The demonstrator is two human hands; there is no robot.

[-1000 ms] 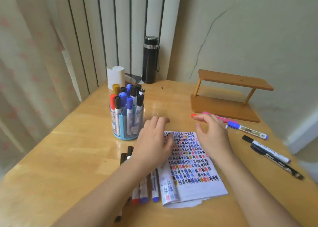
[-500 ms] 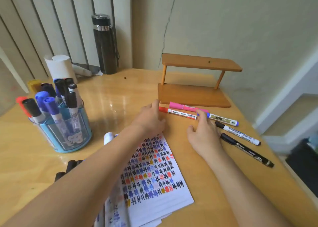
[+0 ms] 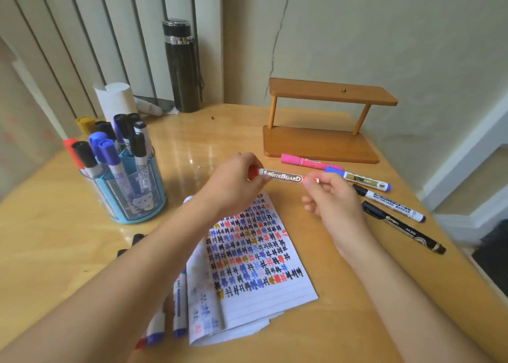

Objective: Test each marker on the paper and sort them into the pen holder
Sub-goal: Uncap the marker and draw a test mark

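Nearest on the table, capped markers lie against the left edge of the scribbled paper. Above its far end a red whiteboard marker is held level: the left hand grips one end, fingers curled round it, and the right hand pinches the other. Left of them stands the blue pen holder, packed full; beyond, a wooden shelf and black flask.
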